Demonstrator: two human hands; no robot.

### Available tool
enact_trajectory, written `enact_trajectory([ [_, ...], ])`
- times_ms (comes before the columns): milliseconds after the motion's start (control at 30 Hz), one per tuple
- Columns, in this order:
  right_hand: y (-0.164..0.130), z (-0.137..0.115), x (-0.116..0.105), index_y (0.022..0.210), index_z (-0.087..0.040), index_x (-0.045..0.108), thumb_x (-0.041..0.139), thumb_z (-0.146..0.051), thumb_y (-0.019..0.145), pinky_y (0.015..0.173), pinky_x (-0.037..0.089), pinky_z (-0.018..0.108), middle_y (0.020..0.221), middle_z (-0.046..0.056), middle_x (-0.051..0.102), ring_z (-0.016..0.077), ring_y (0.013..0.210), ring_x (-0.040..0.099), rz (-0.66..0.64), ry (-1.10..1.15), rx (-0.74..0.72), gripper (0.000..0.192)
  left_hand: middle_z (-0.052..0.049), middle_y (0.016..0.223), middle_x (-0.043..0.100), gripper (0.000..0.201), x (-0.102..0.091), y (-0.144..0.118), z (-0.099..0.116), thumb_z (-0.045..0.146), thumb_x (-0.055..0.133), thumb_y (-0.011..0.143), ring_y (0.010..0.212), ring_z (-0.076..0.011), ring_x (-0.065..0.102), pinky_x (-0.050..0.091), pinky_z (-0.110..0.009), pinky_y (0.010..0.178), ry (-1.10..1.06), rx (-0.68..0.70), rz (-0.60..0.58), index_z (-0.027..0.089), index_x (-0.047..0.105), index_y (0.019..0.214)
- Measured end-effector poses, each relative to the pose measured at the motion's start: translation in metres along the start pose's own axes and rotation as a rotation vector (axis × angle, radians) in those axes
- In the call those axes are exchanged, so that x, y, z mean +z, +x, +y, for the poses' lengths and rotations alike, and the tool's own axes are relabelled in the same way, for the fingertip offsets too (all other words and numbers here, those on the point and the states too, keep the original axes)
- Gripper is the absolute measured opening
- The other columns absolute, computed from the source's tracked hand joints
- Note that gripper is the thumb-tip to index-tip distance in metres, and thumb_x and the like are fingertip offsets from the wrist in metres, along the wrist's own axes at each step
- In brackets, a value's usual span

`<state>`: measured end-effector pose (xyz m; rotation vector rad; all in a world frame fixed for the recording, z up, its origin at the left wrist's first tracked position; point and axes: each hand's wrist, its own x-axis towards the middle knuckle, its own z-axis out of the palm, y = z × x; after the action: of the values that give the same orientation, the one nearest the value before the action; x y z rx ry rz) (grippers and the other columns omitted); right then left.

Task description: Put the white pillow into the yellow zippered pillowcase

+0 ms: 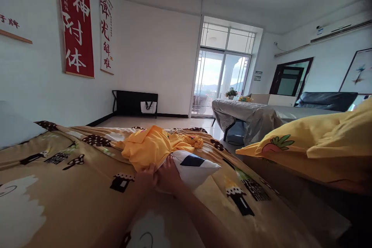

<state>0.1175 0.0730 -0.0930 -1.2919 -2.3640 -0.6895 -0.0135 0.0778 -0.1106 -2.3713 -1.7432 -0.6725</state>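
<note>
A yellow pillowcase (151,145) lies bunched on the patterned bed cover (95,186), covering the left part of a white pillow (193,176) with dark patches. The pillow's right corner sticks out of the bunched cloth. My left hand (146,179) has its fingers closed on the near edge of the pillowcase. Close beside it, my right hand (170,174) is closed on the white pillow where it meets the yellow cloth. Its fingertips are partly hidden.
Another yellow pillow (316,133) with a carrot print is at the right. A plastic-covered table (247,108) stands beyond the bed, near the glass door (222,73). A white bag (148,107) rests against a black folded panel (128,102) by the far wall.
</note>
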Motion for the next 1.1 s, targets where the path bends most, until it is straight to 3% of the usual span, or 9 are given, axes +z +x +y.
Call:
enact_trajectory([
  [200, -0.019, -0.009, -0.005, 0.135, -0.010, 0.045, 0.052, -0.035, 0.084, 0.107, 0.026, 0.061, 0.137, 0.023, 0.047, 0.0392, 0.128, 0.041, -0.023, -0.025, -0.054, 0.058, -0.011, 0.097, 0.067, 0.025, 0.000, -0.011, -0.004, 0.020, 0.040, 0.087, 0.092, -0.0227, 0.065, 0.044, -0.032, 0.079, -0.018, -0.062, -0.033, 0.016, 0.058, 0.104],
  [367, -0.042, -0.007, -0.018, 0.141, -0.012, 0.039, 0.051, -0.026, 0.085, 0.106, 0.031, 0.059, 0.136, 0.021, 0.049, 0.0365, 0.126, 0.046, 0.001, -0.060, -0.075, 0.058, -0.012, 0.106, 0.066, 0.030, -0.004, -0.015, 0.002, 0.020, 0.043, 0.085, 0.095, -0.0231, 0.064, 0.044, -0.033, 0.083, -0.024, -0.037, -0.029, 0.018, 0.056, 0.111],
  [533, -0.071, 0.008, -0.025, 0.138, -0.018, 0.046, 0.047, -0.023, 0.090, 0.107, 0.034, 0.050, 0.140, 0.013, 0.050, 0.0316, 0.129, 0.044, 0.083, -0.074, -0.175, 0.049, -0.013, 0.106, 0.067, 0.035, -0.005, -0.015, 0.002, 0.022, 0.040, 0.087, 0.093, -0.0236, 0.065, 0.045, -0.033, 0.081, -0.027, -0.056, -0.015, 0.016, 0.052, 0.120],
  [633, -0.087, 0.027, -0.028, 0.139, -0.020, 0.046, 0.048, -0.028, 0.092, 0.109, 0.029, 0.051, 0.145, 0.012, 0.045, 0.0302, 0.133, 0.039, 0.104, -0.085, -0.056, 0.048, -0.013, 0.102, 0.068, 0.036, -0.003, -0.012, 0.000, 0.021, 0.038, 0.087, 0.092, -0.0242, 0.066, 0.044, -0.034, 0.082, -0.032, -0.081, -0.013, 0.014, 0.051, 0.120],
  [767, -0.093, 0.051, -0.037, 0.143, -0.029, 0.039, 0.064, -0.053, 0.078, 0.101, 0.030, 0.059, 0.149, 0.012, 0.038, 0.0395, 0.129, 0.040, 0.006, -0.068, 0.214, 0.074, -0.014, 0.101, 0.068, 0.037, 0.002, -0.008, -0.001, 0.021, 0.037, 0.087, 0.096, -0.0252, 0.065, 0.044, -0.035, 0.083, -0.045, -0.086, -0.004, 0.010, 0.051, 0.120],
  [967, -0.074, 0.058, -0.037, 0.145, -0.033, 0.033, 0.063, -0.056, 0.078, 0.100, 0.032, 0.051, 0.139, 0.010, 0.050, 0.0342, 0.119, 0.047, -0.217, 0.063, 0.142, 0.077, -0.014, 0.095, 0.069, 0.034, 0.020, -0.006, -0.009, 0.021, 0.042, 0.083, 0.085, -0.0276, 0.066, 0.047, -0.036, 0.074, -0.045, -0.083, 0.072, 0.011, 0.056, 0.112],
  [1100, -0.057, 0.056, -0.037, 0.139, -0.029, 0.041, 0.066, -0.050, 0.077, 0.095, 0.038, 0.049, 0.132, 0.010, 0.053, 0.0335, 0.113, 0.050, -0.310, 0.098, 0.096, 0.071, -0.009, 0.091, 0.071, 0.022, 0.031, -0.012, -0.018, 0.021, 0.044, 0.082, 0.084, -0.0245, 0.067, 0.047, -0.035, 0.080, -0.086, 0.012, 0.222, 0.017, 0.060, 0.096],
])
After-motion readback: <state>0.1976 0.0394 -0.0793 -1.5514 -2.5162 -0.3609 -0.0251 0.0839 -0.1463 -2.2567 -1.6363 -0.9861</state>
